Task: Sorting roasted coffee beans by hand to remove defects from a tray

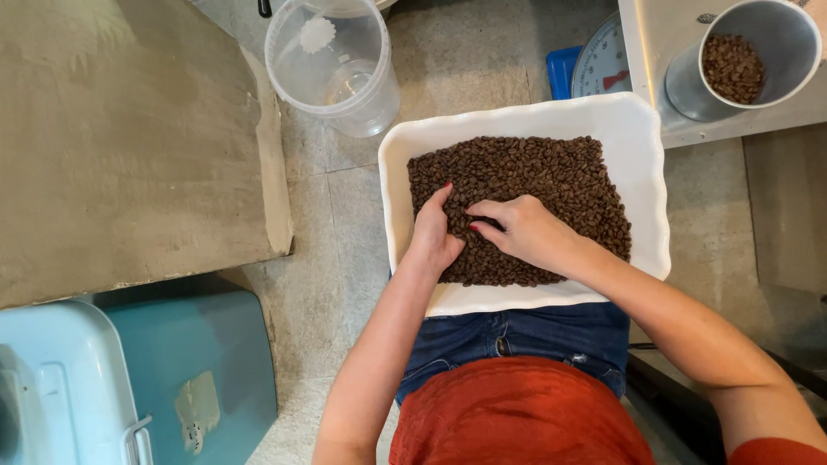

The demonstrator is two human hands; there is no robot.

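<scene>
The shallow white rectangular tray [646, 146] looks like smooth, glossy plastic or glazed ceramic; the dark brown roasted coffee beans [551, 176] in it have a dull sheen. At far left, the clear plastic tub [332, 65] is glossy. The grey metal cup [758, 56] at far right looks matt. The concrete floor [336, 224] is rough.

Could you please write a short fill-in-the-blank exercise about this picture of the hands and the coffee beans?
1. Both hands, the left hand and the right hand, rest on the coffee beans in a ____ tray.
2. The tray lies on the person's ____.
3. The grey cup at the upper right holds more ____.
4. The clear plastic container stands on the ____.

Missing words: white; lap; beans; floor
</scene>
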